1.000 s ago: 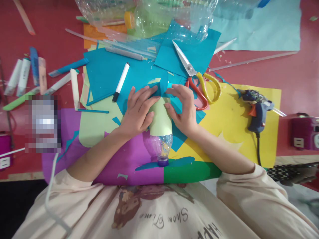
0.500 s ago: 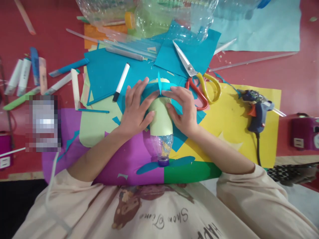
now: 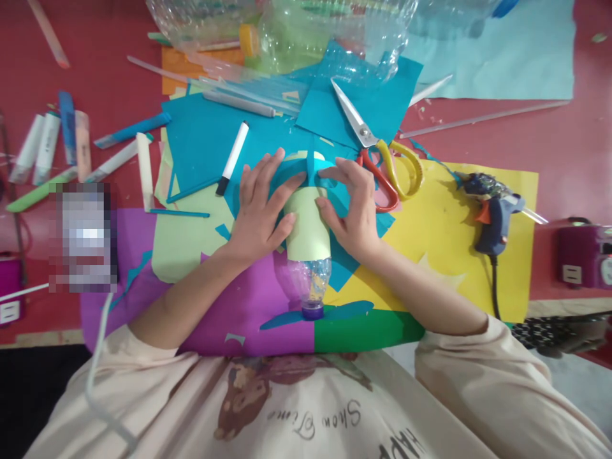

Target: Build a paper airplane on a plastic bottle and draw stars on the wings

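A clear plastic bottle [image 3: 316, 280] wrapped in pale green paper [image 3: 310, 226] lies with its purple cap [image 3: 313, 310] toward me. Across its far end goes a blue paper piece [image 3: 291, 171], with a small upright blue fin [image 3: 310, 167] in the middle. My left hand [image 3: 261, 210] holds the bottle from the left, thumb on the green paper, index finger pressing the blue paper, other fingers spread. From the right, my right hand [image 3: 352, 207] grips it, thumb against the green paper and bent index fingertip on the blue paper beside the fin.
Scissors [image 3: 366, 135] lie just beyond my right hand, and a glue gun [image 3: 495, 213] rests on yellow paper [image 3: 430, 223]. A black-and-white marker [image 3: 233, 158] is beyond my left hand. Several more markers and a blurred phone [image 3: 87, 236] are left. Large clear bottles [image 3: 329, 32] stand at the back.
The blue fin has tilted and now looks broader. My right index finger has drawn back slightly to the right from it. My left hand has barely moved.
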A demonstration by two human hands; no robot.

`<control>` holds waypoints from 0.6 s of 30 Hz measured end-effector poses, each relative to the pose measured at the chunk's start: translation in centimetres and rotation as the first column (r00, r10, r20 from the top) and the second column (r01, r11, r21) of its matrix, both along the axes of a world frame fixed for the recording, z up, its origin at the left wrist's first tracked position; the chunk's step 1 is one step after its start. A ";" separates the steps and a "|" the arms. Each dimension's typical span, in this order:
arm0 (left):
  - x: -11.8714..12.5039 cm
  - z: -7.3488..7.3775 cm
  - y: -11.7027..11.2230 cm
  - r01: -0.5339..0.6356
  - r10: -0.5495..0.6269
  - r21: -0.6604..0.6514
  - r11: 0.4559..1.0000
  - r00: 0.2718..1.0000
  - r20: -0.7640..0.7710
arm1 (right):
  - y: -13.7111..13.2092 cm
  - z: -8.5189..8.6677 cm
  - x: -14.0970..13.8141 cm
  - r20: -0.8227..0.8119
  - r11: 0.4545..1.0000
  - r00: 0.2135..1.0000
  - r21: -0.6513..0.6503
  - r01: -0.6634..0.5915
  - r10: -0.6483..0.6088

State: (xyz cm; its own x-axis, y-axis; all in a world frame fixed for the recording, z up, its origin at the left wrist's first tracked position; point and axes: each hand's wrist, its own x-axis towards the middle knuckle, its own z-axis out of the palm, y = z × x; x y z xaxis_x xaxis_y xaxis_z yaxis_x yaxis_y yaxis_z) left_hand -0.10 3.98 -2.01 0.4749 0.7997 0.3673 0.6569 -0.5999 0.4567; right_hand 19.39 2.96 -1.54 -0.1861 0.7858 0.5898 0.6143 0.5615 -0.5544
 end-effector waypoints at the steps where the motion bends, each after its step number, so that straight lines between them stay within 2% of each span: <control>1: 0.0 0.0 0.0 0.005 -0.005 0.004 1.000 1.000 -0.005 | 0.0 -0.1 0.0 0.012 1.000 1.000 -0.009 -0.006 0.006; 5: 0.0 0.0 0.1 0.014 -0.014 0.016 1.000 1.000 -0.023 | 0.0 -0.1 0.0 0.010 0.998 0.999 -0.031 -0.046 0.047; 11: -0.1 0.2 0.1 -0.009 0.009 0.087 0.996 1.000 -0.004 | 0.0 0.4 0.1 0.024 1.000 1.000 -0.012 0.003 -0.003; 18: 0.0 0.1 0.1 0.001 0.000 0.036 0.999 1.000 -0.012 | 0.2 -0.1 -0.1 0.047 0.998 0.998 0.055 -0.045 0.042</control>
